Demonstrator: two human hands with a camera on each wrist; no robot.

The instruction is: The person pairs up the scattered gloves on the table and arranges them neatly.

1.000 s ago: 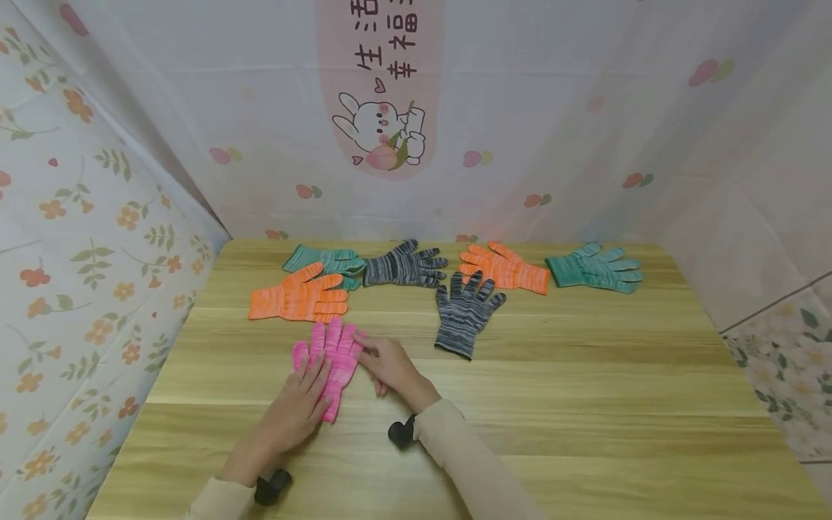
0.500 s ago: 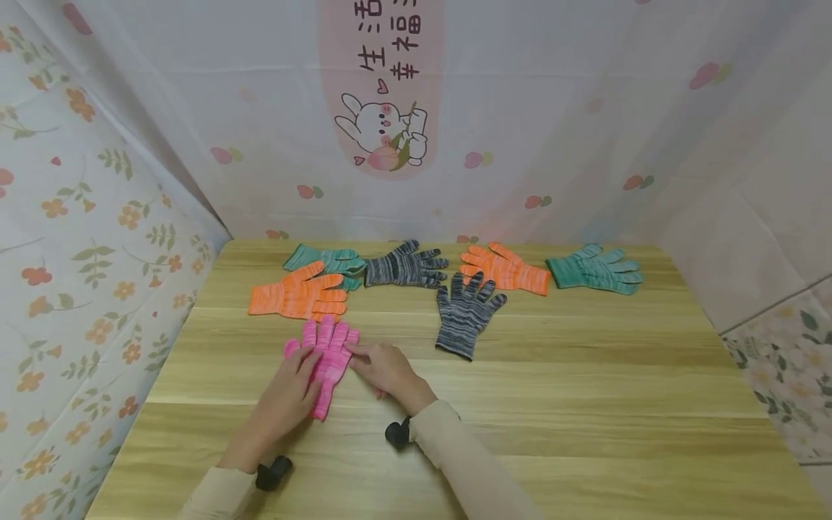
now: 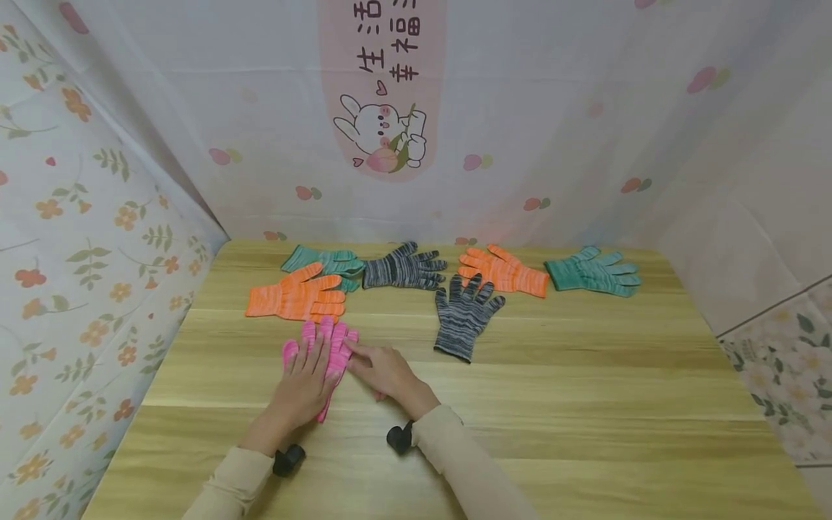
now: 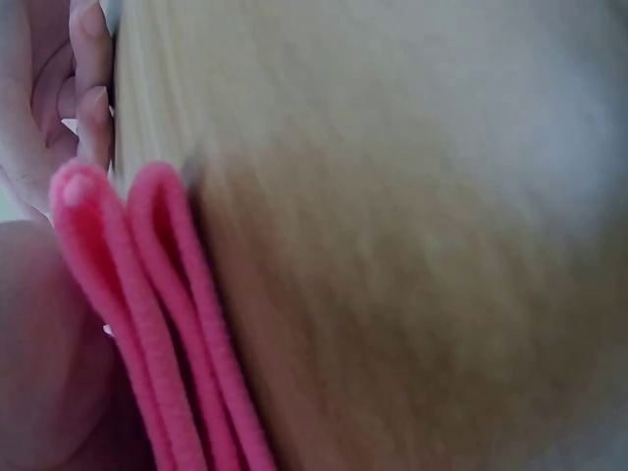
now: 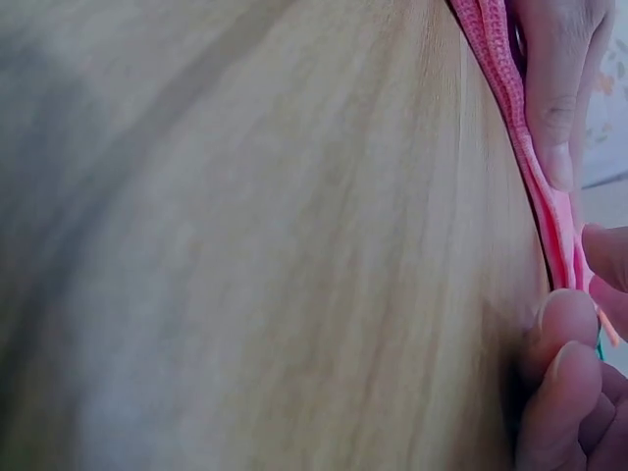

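Note:
Two pink knit gloves [image 3: 339, 355] lie stacked on the table, fingers pointing away; their two looped cuffs [image 4: 162, 304] show in the left wrist view. My left hand [image 3: 301, 393] rests flat over the palm of the gloves with its fingers extended. At their right edge, near the little finger, my right hand [image 3: 388, 374] pinches the fabric with its fingers curled. The right wrist view has the glove's thin edge [image 5: 505, 88] running up to those fingertips. Just beyond the pink fingertips lies an orange glove [image 3: 295, 295].
A green glove [image 3: 318, 258] lies partly under the orange one. Farther right are two grey-black striped gloves [image 3: 403, 269], another orange glove [image 3: 510, 273] and another green glove [image 3: 593, 272]. The wooden table [image 3: 585, 404] meets a printed curtain [image 3: 552, 130] behind.
The pink gloves have shifted slightly left. My left hand lifted its palm a little, then flattened over them again. My right hand has followed the gloves' right edge slightly downward.

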